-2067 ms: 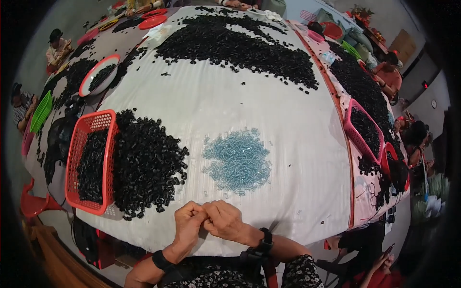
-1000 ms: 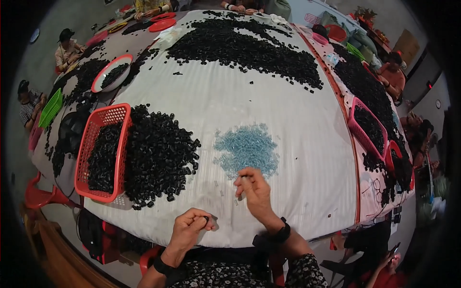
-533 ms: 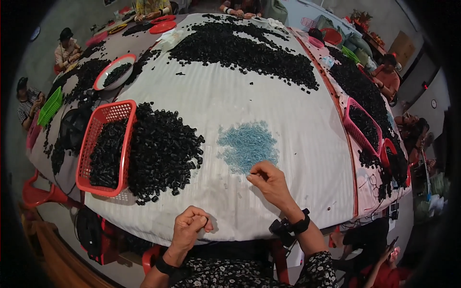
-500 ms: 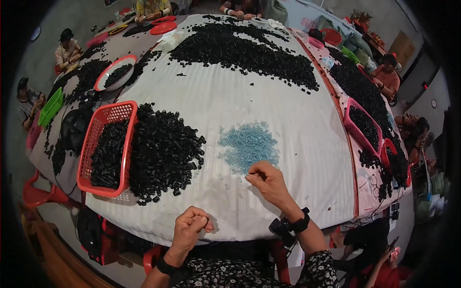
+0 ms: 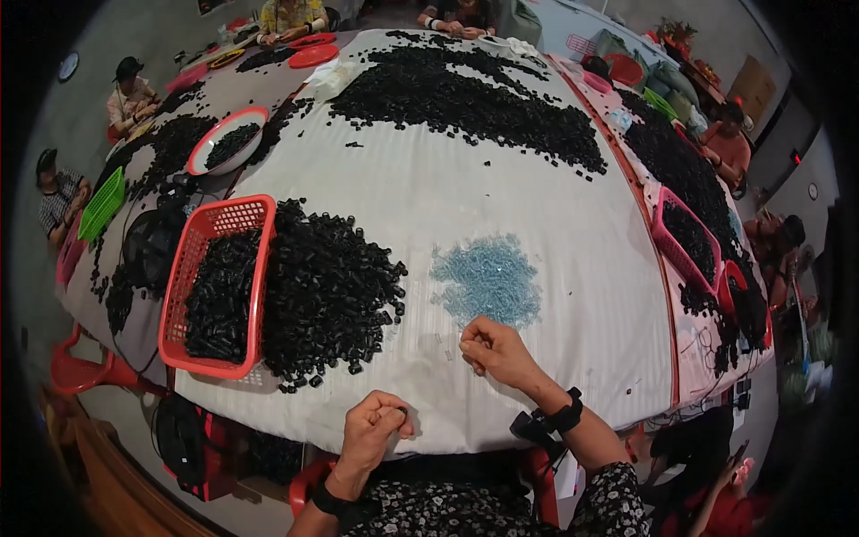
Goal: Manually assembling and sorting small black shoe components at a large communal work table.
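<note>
Near the table's front edge, my left hand (image 5: 374, 431) is closed, with a small black piece (image 5: 402, 410) showing at its fingertips. My right hand (image 5: 501, 353) is held in a pinch just on the near side of a heap of small clear bluish pieces (image 5: 490, 279). Whatever its fingertips hold, if anything, is too small to make out. To the left lies a mound of small black cylindrical pieces (image 5: 327, 291), beside a red plastic basket (image 5: 267, 295) full of the same. A few clear bits (image 5: 438, 340) lie loose by my right fingers.
A long bank of black pieces (image 5: 465, 103) covers the far part of the white cloth (image 5: 591, 259). A pink basket (image 5: 664, 234) stands at the right, a red-rimmed bowl (image 5: 199, 143) at the far left. Several people sit around the table, including one at far left (image 5: 132, 94).
The whole view has shifted a little, so things sit further right. My right hand has drawn slightly back from the clear heap. A black piece now shows in my left fingers.
</note>
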